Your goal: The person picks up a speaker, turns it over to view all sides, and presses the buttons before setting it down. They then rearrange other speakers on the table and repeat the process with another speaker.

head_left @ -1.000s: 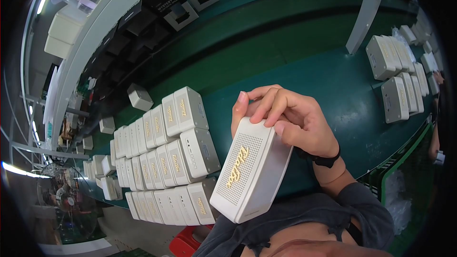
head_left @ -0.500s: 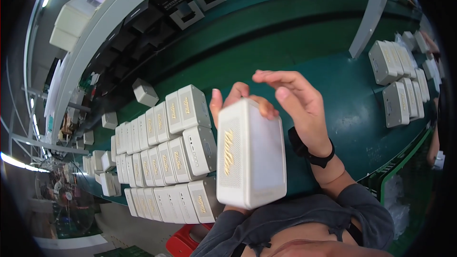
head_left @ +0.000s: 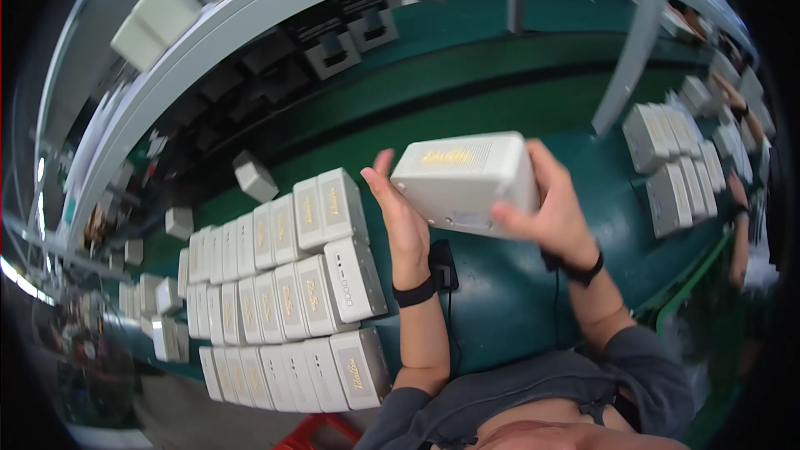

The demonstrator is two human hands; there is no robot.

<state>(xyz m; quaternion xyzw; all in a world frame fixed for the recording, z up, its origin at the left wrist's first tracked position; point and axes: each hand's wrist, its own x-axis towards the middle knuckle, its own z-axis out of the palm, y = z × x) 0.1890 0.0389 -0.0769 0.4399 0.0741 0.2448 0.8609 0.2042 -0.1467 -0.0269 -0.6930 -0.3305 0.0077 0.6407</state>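
Observation:
A white box-shaped speaker (head_left: 467, 187) with a perforated grille and gold script is held up over the green table, tilted so its grille faces away and up. My right hand (head_left: 560, 204) grips its right end, thumb on the near face and fingers behind. At the speaker's left end, my left hand (head_left: 406, 229) is upright with fingers stretched out; whether the palm touches the casing I cannot tell. Below the speaker, a small black device (head_left: 444, 265) with a cable lies on the table. Rows of similar white speakers (head_left: 287, 300) stand at the left.
More white speakers (head_left: 667, 196) are grouped at the right, near another person's hand (head_left: 737, 192). A grey metal post (head_left: 637, 58) rises at the far right. Dark boxes (head_left: 333, 54) line the back. A red stool (head_left: 321, 432) shows below the table edge.
The speaker has turned from upright to lying tilted and moved up and away. My right hand has taken hold of its right end; my left hand has let go, now flat at the left end.

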